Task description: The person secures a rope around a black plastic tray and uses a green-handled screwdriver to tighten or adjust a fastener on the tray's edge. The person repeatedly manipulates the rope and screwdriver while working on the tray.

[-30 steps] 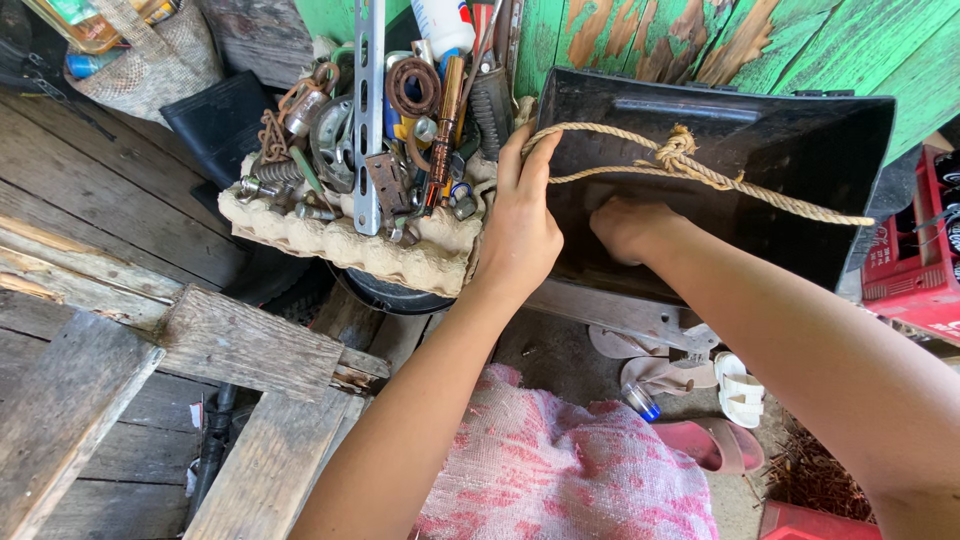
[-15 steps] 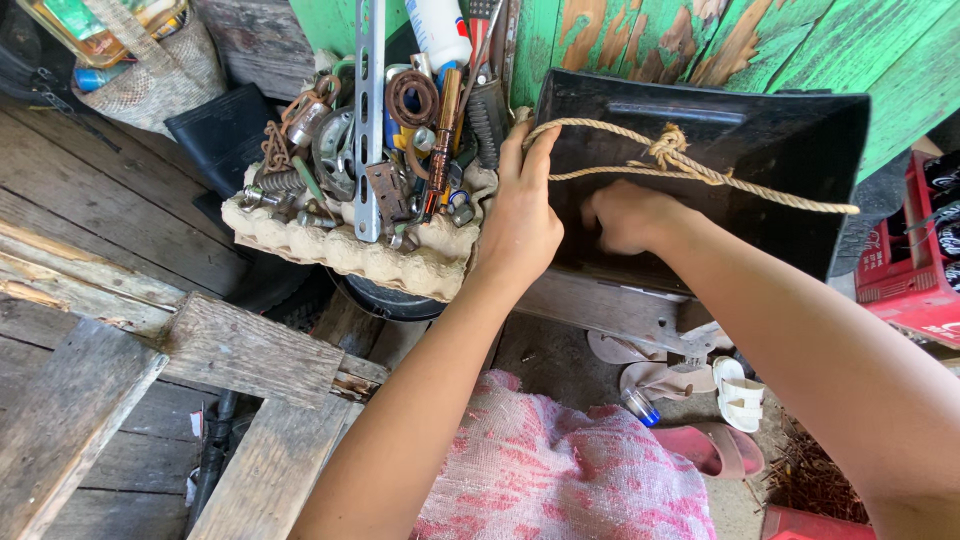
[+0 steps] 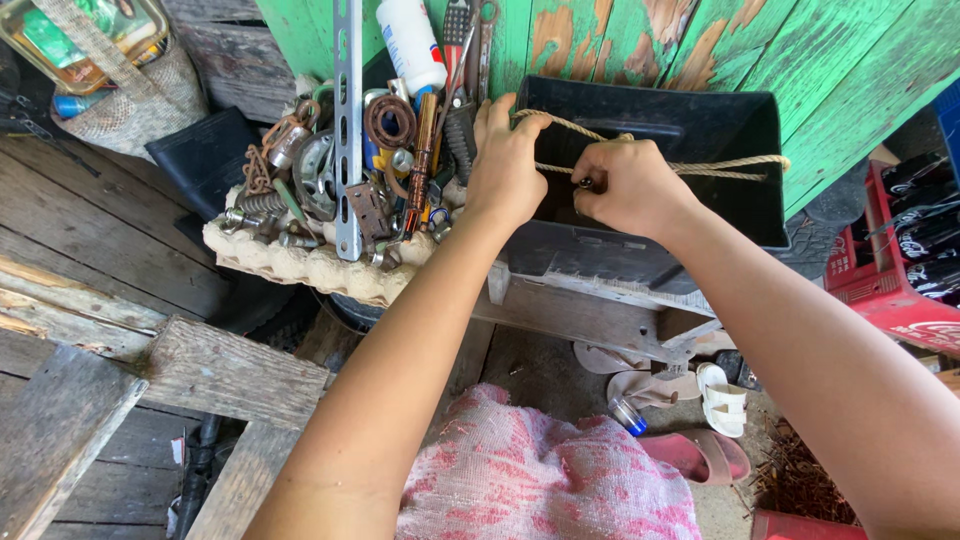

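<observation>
Where the view begins at far left, grey weathered planks [image 3: 90, 260] run in rough, cracked boards, with a woven sack [image 3: 130, 100] above them holding one clear box. Next to the right: one pulp egg tray [image 3: 300, 265], bumpy and pale, heaped with rusty metal parts. Counted on it: one long perforated steel strip [image 3: 347, 120] standing upright, one rusty coil [image 3: 390, 120], one white plastic bottle [image 3: 410, 40] behind; the smaller bolts and springs are too jumbled to count.

Left hand [image 3: 505, 165]: arm stretched forward from bottom centre, fingers curled shut over the tan twisted rope [image 3: 690, 165] at the left rim of the tub. Right hand [image 3: 630, 190]: arm entering from lower right, fist closed, pinching the same rope just beside the left hand; the two hands are near each other but apart. One black plastic tub [image 3: 720, 210], rectangular with smooth walls, sits against the green, flaking board wall [image 3: 800, 50]; the rope runs taut across its open top to the right rim.

Below: pink-and-white woven cloth [image 3: 540, 480]; sandals [image 3: 700, 400] on the ground, white and pink, number unclear. Far right: one red crate [image 3: 890, 290] with dark bottles.
</observation>
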